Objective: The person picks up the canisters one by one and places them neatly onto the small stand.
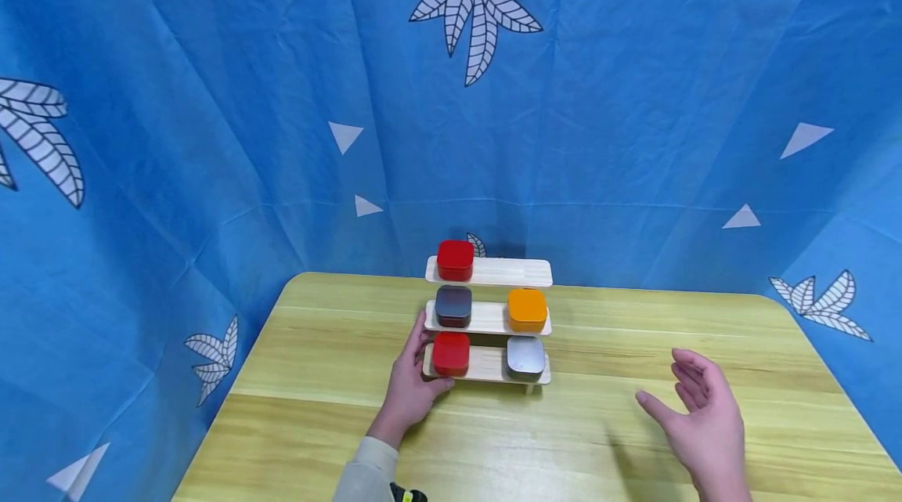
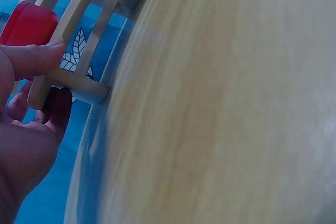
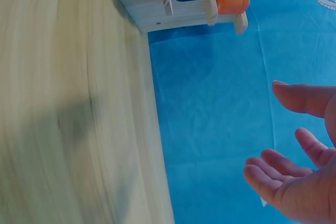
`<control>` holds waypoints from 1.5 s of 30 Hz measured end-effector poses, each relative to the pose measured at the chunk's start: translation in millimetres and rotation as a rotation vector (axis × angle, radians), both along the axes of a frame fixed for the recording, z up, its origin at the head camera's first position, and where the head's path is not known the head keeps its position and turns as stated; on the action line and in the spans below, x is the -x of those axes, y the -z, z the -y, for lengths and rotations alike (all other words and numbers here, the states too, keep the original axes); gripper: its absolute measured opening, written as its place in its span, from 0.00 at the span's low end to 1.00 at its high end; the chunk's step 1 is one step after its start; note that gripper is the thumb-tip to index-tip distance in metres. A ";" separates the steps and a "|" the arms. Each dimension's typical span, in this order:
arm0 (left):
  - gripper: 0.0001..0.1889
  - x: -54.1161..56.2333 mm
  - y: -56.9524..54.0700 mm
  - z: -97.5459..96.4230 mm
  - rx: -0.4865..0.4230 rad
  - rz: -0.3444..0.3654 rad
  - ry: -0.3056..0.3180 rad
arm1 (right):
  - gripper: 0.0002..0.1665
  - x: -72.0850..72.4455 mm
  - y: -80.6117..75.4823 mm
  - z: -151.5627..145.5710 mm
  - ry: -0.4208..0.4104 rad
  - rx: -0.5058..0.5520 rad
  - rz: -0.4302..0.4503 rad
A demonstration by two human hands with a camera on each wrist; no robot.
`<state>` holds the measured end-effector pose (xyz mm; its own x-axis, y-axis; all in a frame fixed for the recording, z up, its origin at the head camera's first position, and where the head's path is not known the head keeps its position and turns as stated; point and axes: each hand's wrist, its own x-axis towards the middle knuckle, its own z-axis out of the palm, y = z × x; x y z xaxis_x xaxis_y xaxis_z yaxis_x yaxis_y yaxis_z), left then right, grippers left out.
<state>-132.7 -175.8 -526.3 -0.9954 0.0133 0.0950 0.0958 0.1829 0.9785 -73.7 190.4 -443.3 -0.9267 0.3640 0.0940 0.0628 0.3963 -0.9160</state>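
Observation:
A small three-tier wooden shelf rack [image 1: 489,362] stands near the back of the table. My left hand [image 1: 411,391] grips the left end of its lowest board, the thumb on the near side and the fingers curled beneath, as the left wrist view shows. Next to that thumb sits a red rounded square box [image 1: 451,354], with a grey box [image 1: 525,357] at the board's right end. The middle board bears a dark box [image 1: 453,306] and an orange box [image 1: 527,310]; another red box [image 1: 455,260] is on top. My right hand [image 1: 707,425] is held over the table's right side, fingers apart, holding nothing.
The light wooden table [image 1: 296,377] has rounded far corners. A blue cloth [image 1: 634,95] printed with white leaves and triangles hangs behind it and along both sides, close behind the rack.

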 end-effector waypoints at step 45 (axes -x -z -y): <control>0.65 0.0 -1.0 -0.1 -0.001 -0.007 0.000 | 0.47 -26.2 22.6 -63.4 0.268 -0.039 0.225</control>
<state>-132.7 -175.7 -525.3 -0.9947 0.0129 0.1024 0.1030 0.1824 0.9778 -47.5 253.7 -465.9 -0.7979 0.5970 -0.0829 0.3677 0.3732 -0.8518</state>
